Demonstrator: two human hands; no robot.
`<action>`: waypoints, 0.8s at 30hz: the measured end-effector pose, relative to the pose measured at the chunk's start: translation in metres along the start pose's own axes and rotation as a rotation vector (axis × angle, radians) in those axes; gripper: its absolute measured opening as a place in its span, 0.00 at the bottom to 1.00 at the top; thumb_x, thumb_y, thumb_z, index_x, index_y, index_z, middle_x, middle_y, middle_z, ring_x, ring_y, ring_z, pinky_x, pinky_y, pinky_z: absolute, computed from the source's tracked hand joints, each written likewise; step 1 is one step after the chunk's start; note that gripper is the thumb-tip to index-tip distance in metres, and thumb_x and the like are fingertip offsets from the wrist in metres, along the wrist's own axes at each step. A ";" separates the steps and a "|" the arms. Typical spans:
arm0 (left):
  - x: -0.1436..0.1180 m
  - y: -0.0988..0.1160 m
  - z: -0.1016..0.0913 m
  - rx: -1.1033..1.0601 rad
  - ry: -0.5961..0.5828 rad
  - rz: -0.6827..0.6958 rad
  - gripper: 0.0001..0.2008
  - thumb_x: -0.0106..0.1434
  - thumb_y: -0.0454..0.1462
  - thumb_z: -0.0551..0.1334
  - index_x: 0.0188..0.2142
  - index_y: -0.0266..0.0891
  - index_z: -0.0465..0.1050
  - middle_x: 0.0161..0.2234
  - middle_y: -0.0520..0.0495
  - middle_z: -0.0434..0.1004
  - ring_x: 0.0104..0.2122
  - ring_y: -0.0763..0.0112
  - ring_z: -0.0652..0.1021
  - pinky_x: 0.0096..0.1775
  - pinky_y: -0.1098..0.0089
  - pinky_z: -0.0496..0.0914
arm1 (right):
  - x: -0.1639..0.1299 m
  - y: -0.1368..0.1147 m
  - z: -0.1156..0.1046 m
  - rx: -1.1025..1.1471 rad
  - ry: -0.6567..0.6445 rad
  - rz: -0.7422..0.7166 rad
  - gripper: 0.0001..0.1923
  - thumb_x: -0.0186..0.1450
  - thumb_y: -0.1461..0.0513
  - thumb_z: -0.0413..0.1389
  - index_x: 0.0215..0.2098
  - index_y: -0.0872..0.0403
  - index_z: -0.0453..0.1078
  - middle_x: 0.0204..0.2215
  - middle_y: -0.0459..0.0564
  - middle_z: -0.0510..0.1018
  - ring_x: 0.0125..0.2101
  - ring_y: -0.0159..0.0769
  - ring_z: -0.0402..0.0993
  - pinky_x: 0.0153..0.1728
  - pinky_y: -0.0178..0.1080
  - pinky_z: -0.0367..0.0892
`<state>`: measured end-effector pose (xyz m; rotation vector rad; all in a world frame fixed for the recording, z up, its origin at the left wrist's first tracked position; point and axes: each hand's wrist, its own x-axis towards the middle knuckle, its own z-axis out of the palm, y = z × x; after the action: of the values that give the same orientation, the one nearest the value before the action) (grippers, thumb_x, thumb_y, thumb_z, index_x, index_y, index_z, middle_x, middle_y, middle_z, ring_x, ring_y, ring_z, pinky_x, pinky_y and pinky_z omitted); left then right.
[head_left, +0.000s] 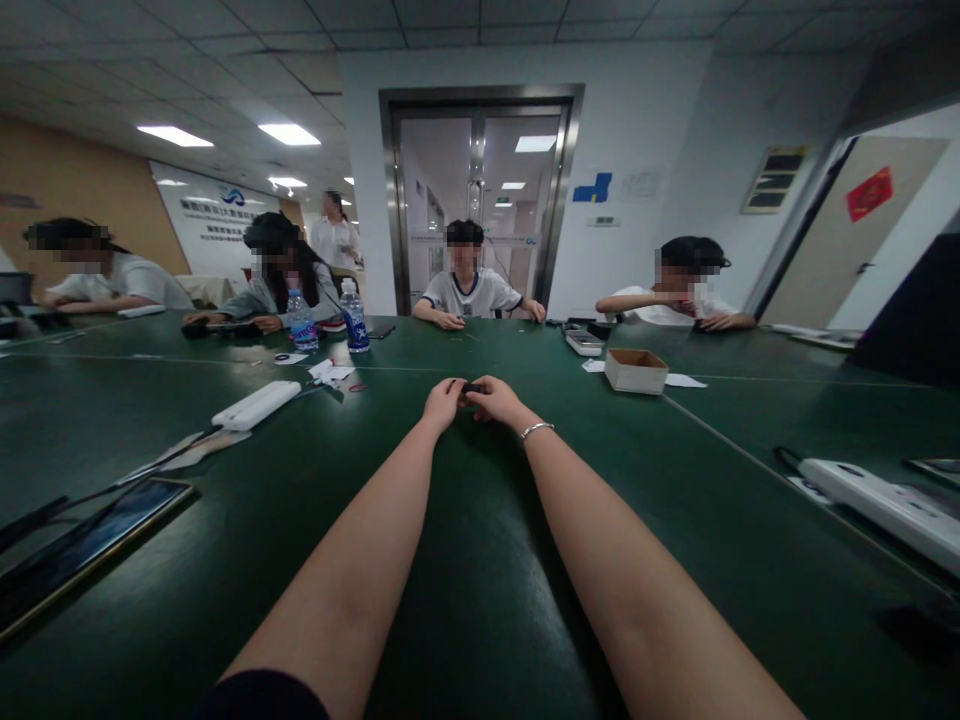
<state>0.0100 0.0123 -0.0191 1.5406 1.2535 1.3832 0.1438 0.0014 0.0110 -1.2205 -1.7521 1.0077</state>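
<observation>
Both my arms reach forward over the dark green table [480, 540]. A small black object [472, 388] is between my hands, just above or on the tabletop; it is too small to tell its kind. My left hand [444, 402] has its fingers closed on the object's left end. From the other side, my right hand [496, 400] pinches it with thumb and fingers. A silver bracelet [537, 430] circles my right wrist. My fingers hide part of the object.
A white open box [636, 372] stands right of my hands. White power strips [256, 404] and cables lie on both sides. A phone [90, 545] rests at the near left. Two bottles [355, 318] stand farther back. Several people sit across the table, one person [469, 285] directly opposite.
</observation>
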 end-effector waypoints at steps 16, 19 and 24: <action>-0.003 -0.002 -0.003 0.031 -0.068 0.160 0.10 0.54 0.36 0.61 0.36 0.36 0.71 0.32 0.45 0.75 0.32 0.71 0.74 0.38 0.69 0.68 | -0.017 0.017 -0.020 0.557 -0.118 0.086 0.12 0.57 0.74 0.56 0.38 0.59 0.64 0.23 0.48 0.74 0.25 0.32 0.75 0.28 0.32 0.73; -0.002 -0.005 -0.002 -0.014 -0.105 0.162 0.10 0.52 0.37 0.62 0.34 0.35 0.72 0.33 0.44 0.76 0.35 0.69 0.75 0.41 0.68 0.67 | -0.019 0.013 -0.018 0.599 -0.100 0.131 0.07 0.60 0.71 0.55 0.37 0.59 0.63 0.25 0.51 0.75 0.25 0.33 0.76 0.30 0.34 0.73; -0.002 -0.004 -0.004 -0.049 -0.124 0.116 0.11 0.50 0.38 0.64 0.33 0.34 0.72 0.33 0.43 0.76 0.34 0.69 0.75 0.41 0.67 0.67 | -0.021 0.009 -0.016 0.578 -0.074 0.133 0.06 0.61 0.70 0.55 0.37 0.59 0.63 0.24 0.50 0.75 0.24 0.31 0.75 0.28 0.33 0.73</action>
<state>0.0054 0.0112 -0.0232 1.6606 1.0626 1.3576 0.1666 -0.0139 0.0057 -0.9377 -1.3014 1.5210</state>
